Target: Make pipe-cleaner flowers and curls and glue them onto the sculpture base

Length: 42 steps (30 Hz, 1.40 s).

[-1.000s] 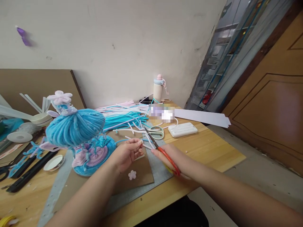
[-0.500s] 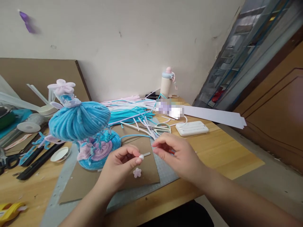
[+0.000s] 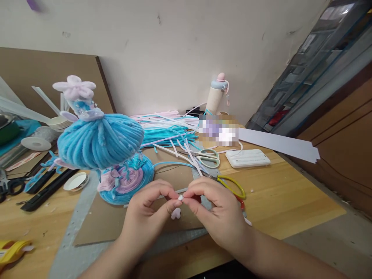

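Observation:
My left hand (image 3: 151, 211) and my right hand (image 3: 216, 209) meet over a brown cardboard sheet (image 3: 110, 221), fingertips pinched together on a short white pipe-cleaner piece (image 3: 180, 197). A small pink flower (image 3: 176, 213) lies on the cardboard just below the fingers. Scissors with yellow and red handles (image 3: 231, 186) rest on the table right behind my right hand. To the left stands a blue and pink pipe-cleaner doll (image 3: 101, 147) with a pale flower on top.
A pile of blue, white and pink pipe cleaners (image 3: 165, 133) lies behind, with pale green scissors (image 3: 207, 157), a white flat box (image 3: 247, 158) and a small bottle (image 3: 216, 95). Tape rolls, black tools and white strips crowd the left side. A white paper strip (image 3: 279, 143) overhangs the wooden table's right edge.
My right hand has put down the yellow-and-red scissors and come to the left hand; both now pinch the white piece. The view has shifted so things sit further right.

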Tool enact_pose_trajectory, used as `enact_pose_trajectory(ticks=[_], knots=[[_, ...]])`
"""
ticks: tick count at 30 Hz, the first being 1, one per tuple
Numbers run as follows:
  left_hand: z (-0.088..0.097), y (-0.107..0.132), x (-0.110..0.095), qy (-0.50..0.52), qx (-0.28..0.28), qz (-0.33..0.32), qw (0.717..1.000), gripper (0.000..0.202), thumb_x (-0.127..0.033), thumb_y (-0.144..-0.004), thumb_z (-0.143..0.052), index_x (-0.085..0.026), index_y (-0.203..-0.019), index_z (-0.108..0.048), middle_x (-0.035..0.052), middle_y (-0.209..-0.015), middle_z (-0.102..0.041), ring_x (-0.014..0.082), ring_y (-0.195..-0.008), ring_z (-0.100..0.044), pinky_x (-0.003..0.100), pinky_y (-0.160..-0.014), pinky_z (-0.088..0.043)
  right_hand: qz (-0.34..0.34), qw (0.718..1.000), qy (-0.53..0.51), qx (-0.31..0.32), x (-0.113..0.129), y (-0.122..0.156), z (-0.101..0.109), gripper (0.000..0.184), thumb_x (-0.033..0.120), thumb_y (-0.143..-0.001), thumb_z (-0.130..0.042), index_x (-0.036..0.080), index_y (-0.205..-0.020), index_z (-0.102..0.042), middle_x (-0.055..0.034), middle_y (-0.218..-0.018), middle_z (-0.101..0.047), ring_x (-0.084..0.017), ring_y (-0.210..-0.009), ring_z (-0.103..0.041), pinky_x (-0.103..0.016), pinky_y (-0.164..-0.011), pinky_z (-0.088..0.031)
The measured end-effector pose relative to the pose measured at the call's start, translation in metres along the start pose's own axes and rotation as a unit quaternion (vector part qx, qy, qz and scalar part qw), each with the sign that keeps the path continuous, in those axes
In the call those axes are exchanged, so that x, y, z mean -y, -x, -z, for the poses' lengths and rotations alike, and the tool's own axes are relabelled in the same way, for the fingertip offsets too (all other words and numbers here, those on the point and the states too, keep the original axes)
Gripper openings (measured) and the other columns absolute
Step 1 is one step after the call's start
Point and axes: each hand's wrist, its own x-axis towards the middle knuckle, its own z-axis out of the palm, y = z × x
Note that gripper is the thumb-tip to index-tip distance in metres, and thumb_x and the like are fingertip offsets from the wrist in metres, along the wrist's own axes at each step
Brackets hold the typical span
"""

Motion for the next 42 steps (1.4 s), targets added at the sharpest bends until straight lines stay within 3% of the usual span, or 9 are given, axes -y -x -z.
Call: enact_pose_trajectory(ticks=[9,18,23,26,28,31,35,38,42], knots=[[-0.001,0.002,-0.004,-0.114,0.001,-0.072,0.991,0.009,-0.011,-0.081,-0.060,-0.018,-0.075,-0.059,-0.0006,-0.072,-0.062,0.0102,-0.070,-0.058,0.020,-0.064,-0.044,0.050,0.997,0.062,0.017,0.002,0.003,-0.001,0.015,0.006,-0.082,-0.057,0.015,-0.088,-0.065,-0.0040,-0.082,-0.064,-0.013,-0.078,-0.060,-0.025,-0.071,-0.049],[-0.001,0.002,-0.004,-0.142,0.035,-0.067,0.987,0.012,-0.010,-0.084,-0.053,-0.018,-0.076,-0.057,0.0001,-0.072,-0.059,0.0102,-0.069,-0.056,0.019,-0.063,-0.042,0.046,0.997,0.065,0.018,-0.002,0.008,-0.005,0.017,0.005,-0.082,-0.053,0.016,-0.088,-0.065,-0.0043,-0.083,-0.065,-0.013,-0.078,-0.060,-0.025,-0.071,-0.049],[-0.005,0.001,-0.001,-0.093,0.019,-0.022,0.995,0.010,-0.015,-0.083,-0.056,-0.018,-0.073,-0.058,0.0003,-0.072,-0.058,0.0112,-0.070,-0.055,0.021,-0.064,-0.043,-0.038,0.999,0.015,0.026,-0.006,0.007,-0.007,0.013,0.012,-0.083,-0.054,0.019,-0.088,-0.063,-0.0034,-0.084,-0.064,-0.014,-0.079,-0.061,-0.027,-0.071,-0.050],[-0.004,-0.002,-0.002,-0.016,0.001,0.045,0.999,0.010,-0.023,-0.082,-0.058,-0.017,-0.074,-0.057,0.0010,-0.075,-0.058,0.0125,-0.071,-0.055,0.022,-0.064,-0.044,-0.140,0.988,-0.062,0.019,-0.010,0.005,-0.008,0.013,0.019,-0.084,-0.055,0.020,-0.097,-0.059,-0.0030,-0.085,-0.064,-0.013,-0.076,-0.061,-0.026,-0.068,-0.052],[0.004,-0.002,-0.005,-0.002,0.035,0.112,0.993,0.012,-0.028,-0.081,-0.058,-0.017,-0.076,-0.057,0.0009,-0.074,-0.058,0.0130,-0.069,-0.056,0.023,-0.062,-0.044,-0.172,0.982,-0.070,0.026,-0.013,0.004,-0.007,0.016,0.021,-0.084,-0.055,0.019,-0.099,-0.058,-0.0030,-0.085,-0.063,-0.014,-0.076,-0.061,-0.026,-0.067,-0.052],[0.025,0.004,-0.009,-0.135,0.136,0.211,0.958,0.015,-0.031,-0.080,-0.054,-0.018,-0.075,-0.058,-0.0003,-0.067,-0.059,0.0138,-0.063,-0.054,0.023,-0.057,-0.040,-0.165,0.984,0.001,0.066,-0.019,0.006,0.000,0.013,0.019,-0.083,-0.055,0.019,-0.096,-0.059,-0.0027,-0.086,-0.062,-0.014,-0.076,-0.059,-0.028,-0.069,-0.050],[0.047,0.021,-0.009,-0.366,0.203,0.274,0.866,0.016,-0.026,-0.078,-0.050,-0.019,-0.070,-0.061,0.0019,-0.072,-0.063,0.0155,-0.065,-0.054,0.025,-0.056,-0.034,-0.160,0.982,0.049,0.093,-0.031,0.015,0.008,0.010,0.020,-0.085,-0.051,0.019,-0.090,-0.059,-0.0030,-0.085,-0.061,-0.015,-0.076,-0.058,-0.028,-0.069,-0.048],[0.045,0.023,-0.005,-0.408,0.232,0.294,0.833,0.013,-0.023,-0.075,-0.050,-0.019,-0.069,-0.062,0.0031,-0.077,-0.065,0.0163,-0.067,-0.056,0.025,-0.055,-0.032,-0.170,0.979,0.049,0.101,-0.039,0.022,0.010,0.011,0.022,-0.086,-0.049,0.019,-0.091,-0.059,-0.0038,-0.087,-0.061,-0.016,-0.077,-0.058,-0.028,-0.068,-0.048],[0.030,0.009,-0.001,-0.433,0.283,0.302,0.801,0.014,-0.024,-0.071,-0.053,-0.021,-0.072,-0.066,0.0035,-0.078,-0.067,0.0179,-0.068,-0.059,0.025,-0.052,-0.032,-0.140,0.983,0.055,0.107,-0.042,0.027,0.011,0.012,0.022,-0.087,-0.049,0.019,-0.091,-0.059,-0.0039,-0.088,-0.061,-0.016,-0.077,-0.057,-0.028,-0.068,-0.046]])
